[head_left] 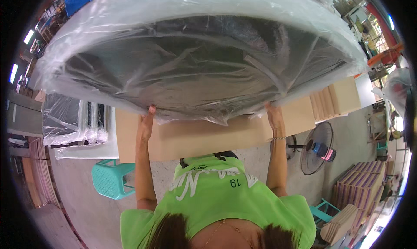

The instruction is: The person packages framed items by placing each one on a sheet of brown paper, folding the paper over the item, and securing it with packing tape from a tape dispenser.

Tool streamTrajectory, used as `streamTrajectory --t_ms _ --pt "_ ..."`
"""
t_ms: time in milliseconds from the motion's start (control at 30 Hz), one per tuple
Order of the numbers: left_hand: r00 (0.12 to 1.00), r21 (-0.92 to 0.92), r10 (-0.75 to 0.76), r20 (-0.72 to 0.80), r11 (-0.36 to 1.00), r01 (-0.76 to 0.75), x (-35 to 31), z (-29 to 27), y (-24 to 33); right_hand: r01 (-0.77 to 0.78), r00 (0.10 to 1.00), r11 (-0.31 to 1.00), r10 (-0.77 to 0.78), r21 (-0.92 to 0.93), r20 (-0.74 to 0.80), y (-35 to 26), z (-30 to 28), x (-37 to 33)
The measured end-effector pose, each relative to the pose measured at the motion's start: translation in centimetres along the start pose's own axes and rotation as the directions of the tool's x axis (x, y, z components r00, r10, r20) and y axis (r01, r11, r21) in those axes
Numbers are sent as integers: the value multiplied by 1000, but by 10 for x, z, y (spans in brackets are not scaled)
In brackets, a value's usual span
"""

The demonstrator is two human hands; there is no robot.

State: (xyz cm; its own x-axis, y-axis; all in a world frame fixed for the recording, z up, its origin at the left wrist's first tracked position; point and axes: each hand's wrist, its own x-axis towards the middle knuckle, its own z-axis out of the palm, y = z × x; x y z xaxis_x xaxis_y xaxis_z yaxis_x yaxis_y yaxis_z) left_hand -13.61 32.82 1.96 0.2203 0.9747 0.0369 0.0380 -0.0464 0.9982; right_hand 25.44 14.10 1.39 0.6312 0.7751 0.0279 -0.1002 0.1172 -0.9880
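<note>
A large panel [208, 62] fills the far half of the head view. Clear plastic film covers its dark, glossy face, and thick pale padding [100, 27] runs round its border. It stands tilted up over a brown cardboard sheet [204, 140]. My left hand [147, 122] grips the near lower edge left of the middle, thumb on the film. Farther right along that edge, my right hand [275, 117] grips it too; its fingers are partly hidden by the plastic. Loose film bunches between the two hands. What the panel is exactly cannot be made out.
Plastic-wrapped dark pieces [65, 116] lie on the white tabletop [87, 151] at left. Folded cardboard [332, 102] is stacked at right. A green stool [110, 179] stands near left; a fan [317, 149] and a cardboard stack [360, 179] are on the right.
</note>
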Motion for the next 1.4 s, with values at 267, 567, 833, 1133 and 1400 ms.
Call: streamTrajectory --t_ms 267,567,833,1133,1400 --pt "1000 28 -10 -15 1000 11 -4 5 -8 112 989 991 -105 69 -107 10 17 2" --pt "979 -73 -137 -148 989 127 31 37 37 25 1000 999 -24 -42 20 -31 44 59" --pt "933 -181 -359 2 918 354 101 51 -71 -225 974 942 225 -251 -28 56 39 130" --pt "895 77 -431 -112 895 440 128 82 -107 -333 943 862 312 -381 -118 113 26 163" --pt "943 146 -303 -139 935 322 152 94 -117 -383 924 800 332 -461 -191 119 26 194"
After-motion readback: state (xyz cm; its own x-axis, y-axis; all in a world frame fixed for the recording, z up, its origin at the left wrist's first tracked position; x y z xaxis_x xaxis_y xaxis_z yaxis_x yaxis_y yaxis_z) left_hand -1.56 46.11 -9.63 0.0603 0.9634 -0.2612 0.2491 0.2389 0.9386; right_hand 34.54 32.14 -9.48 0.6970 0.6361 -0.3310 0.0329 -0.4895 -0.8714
